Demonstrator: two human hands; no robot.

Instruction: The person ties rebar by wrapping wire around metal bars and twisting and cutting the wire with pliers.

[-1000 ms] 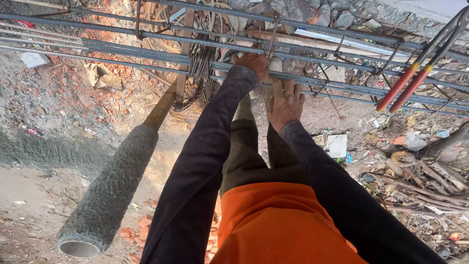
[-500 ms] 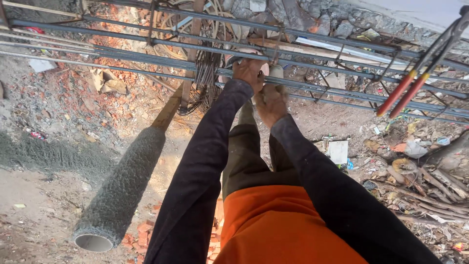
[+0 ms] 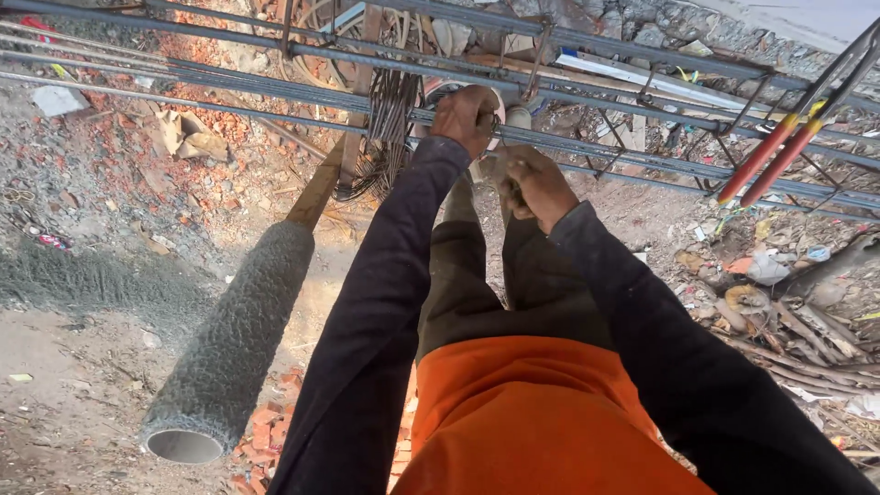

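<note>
At the bottom, at six o'clock, is the person's orange shirt (image 3: 541, 422), with dark trousers (image 3: 486, 275) above it. Two dark sleeves reach up toward twelve o'clock.

The right hand (image 3: 534, 186) is a closed fist just under the steel bars (image 3: 275, 92). Its fingers are curled tight around something thin. It may be a bit of wire or a small tool, but the view is too poor to be sure. The left hand (image 3: 466, 117) sits a little higher, at twelve o'clock. Its fingers are bent over one bar, gripping it where a steel loop (image 3: 536, 60) crosses it.

So the work is at that crossing, right between the two hands. The bars already lie in long rows with loops around them, so much of the cage looks built. I cannot see a finished knot at this crossing, so this joint looks not yet done.

At eight o'clock a rough grey pipe (image 3: 234, 339) lies on the dirt ground (image 3: 73, 367). A bundle of thin wires (image 3: 390, 115) hangs from the bars at eleven o'clock.

At two o'clock a big cutter with red handles (image 3: 770, 156) rests on the bars.

Some packages lie about. A flat white scrap (image 3: 57, 99) sits at ten o'clock. Crumpled brown cardboard (image 3: 188, 137) is near it. At three o'clock there are crushed wrappers (image 3: 765, 268) among sticks, pale and orange.
</note>
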